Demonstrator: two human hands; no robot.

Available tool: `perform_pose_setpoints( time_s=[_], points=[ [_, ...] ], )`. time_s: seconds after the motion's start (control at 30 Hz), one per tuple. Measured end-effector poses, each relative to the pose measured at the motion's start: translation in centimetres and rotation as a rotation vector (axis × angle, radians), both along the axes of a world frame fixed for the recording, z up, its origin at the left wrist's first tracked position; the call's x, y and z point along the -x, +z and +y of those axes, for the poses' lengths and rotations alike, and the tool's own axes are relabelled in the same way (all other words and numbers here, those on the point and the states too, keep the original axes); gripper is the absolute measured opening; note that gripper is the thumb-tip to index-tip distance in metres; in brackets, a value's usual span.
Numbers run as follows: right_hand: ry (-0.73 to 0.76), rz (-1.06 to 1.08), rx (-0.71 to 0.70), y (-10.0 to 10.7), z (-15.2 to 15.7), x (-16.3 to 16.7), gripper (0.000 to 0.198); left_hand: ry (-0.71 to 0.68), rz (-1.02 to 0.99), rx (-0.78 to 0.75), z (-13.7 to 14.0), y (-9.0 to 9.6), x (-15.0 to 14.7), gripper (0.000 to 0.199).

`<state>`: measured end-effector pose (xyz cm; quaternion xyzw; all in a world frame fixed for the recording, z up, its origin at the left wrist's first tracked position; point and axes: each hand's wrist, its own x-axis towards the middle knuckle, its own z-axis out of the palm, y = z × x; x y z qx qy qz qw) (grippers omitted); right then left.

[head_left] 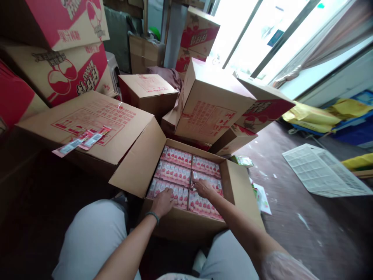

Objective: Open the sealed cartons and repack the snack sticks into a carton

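Between my knees stands an open cardboard carton [186, 229], filled with rows of pink-and-white packets [175, 175] in several blocks. My left hand [163, 202] rests on the near-left block, its fingers spread over the packet tops. At the middle of the right column, my right hand [205, 188] has thumb and fingers closed at the end of a pink packet [193, 178]. The fingertips partly cover that packet. Two loose pink sachets [83, 142] lie on a closed carton [96, 112] to the left.
Printed red-and-brown cartons [72, 70] are stacked at the left. Further boxes [212, 112] stand just beyond the open carton. On the floor to the right are a white plastic basket [323, 171], yellow bags [311, 116] and some scraps of packaging [262, 198].
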<state>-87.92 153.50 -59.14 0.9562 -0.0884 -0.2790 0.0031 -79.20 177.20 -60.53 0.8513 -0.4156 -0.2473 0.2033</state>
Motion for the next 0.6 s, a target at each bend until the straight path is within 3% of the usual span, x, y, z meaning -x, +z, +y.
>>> perform_pose_setpoints(
  time_s=[0.1,0.2,0.3,0.47,0.53,0.6],
  points=[
    [-0.103,-0.044,0.010,2.7,-0.8,2.0,0.021,0.005,0.012,-0.010,-0.4,0.2,-0.1,0.025],
    [-0.263,-0.152,0.043,5.5,-1.2,4.4,0.031,0.005,0.021,-0.020,-0.9,0.2,-0.2,0.027],
    [-0.502,-0.323,-0.001,7.5,-1.0,6.7,0.042,0.018,0.016,-0.064,-1.0,0.2,-0.1,0.029],
    [-0.979,-0.745,-0.466,8.3,-0.9,9.8,0.038,0.139,0.013,-0.193,-1.9,0.4,0.5,0.029],
    [-1.118,-0.832,-0.654,7.9,-1.4,10.8,0.039,0.223,0.049,-0.233,-4.1,0.5,1.0,0.030],
    [-1.209,-0.925,-0.755,7.4,-2.4,11.8,0.041,0.274,0.084,-0.236,-7.7,0.4,1.7,0.032]
  ],
)
